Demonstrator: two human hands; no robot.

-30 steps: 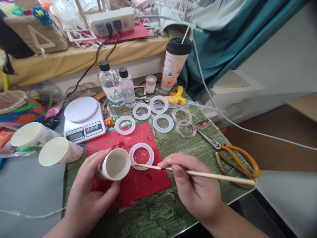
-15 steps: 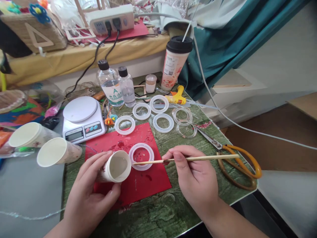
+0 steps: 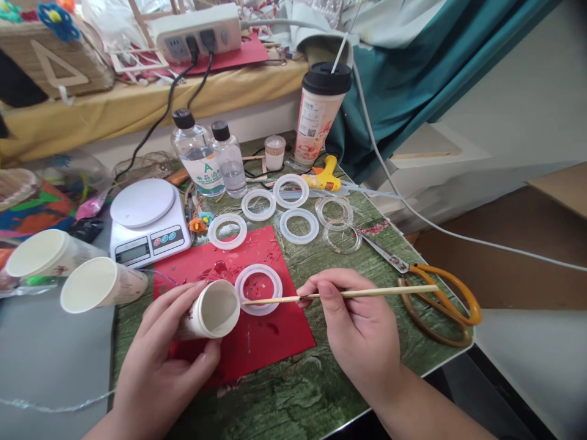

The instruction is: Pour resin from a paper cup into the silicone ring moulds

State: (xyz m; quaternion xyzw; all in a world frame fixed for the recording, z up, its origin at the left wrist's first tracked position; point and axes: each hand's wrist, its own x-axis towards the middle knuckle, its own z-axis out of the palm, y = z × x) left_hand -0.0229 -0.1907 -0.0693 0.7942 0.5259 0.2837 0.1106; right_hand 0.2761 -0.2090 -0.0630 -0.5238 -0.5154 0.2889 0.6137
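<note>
Toward the left edge of the table, two open paper cups (image 3: 94, 285) lean over on their sides, beside a white digital scale (image 3: 147, 220). Next comes the left hand (image 3: 177, 354), its fingers and thumb closed round a tilted white cup (image 3: 202, 318) with cloudy liquid inside, above a red sheet (image 3: 275, 336). Just right of that cup, a translucent ring mould (image 3: 277, 284) lies on the sheet; the tip of a thin wooden stick (image 3: 380, 293) is at its lower left rim, though contact is unclear. The right hand (image 3: 358, 324) pinches the stick between thumb and fingers. Farther right, the stick's thick end passes above orange-handled scissors (image 3: 452, 293).
</note>
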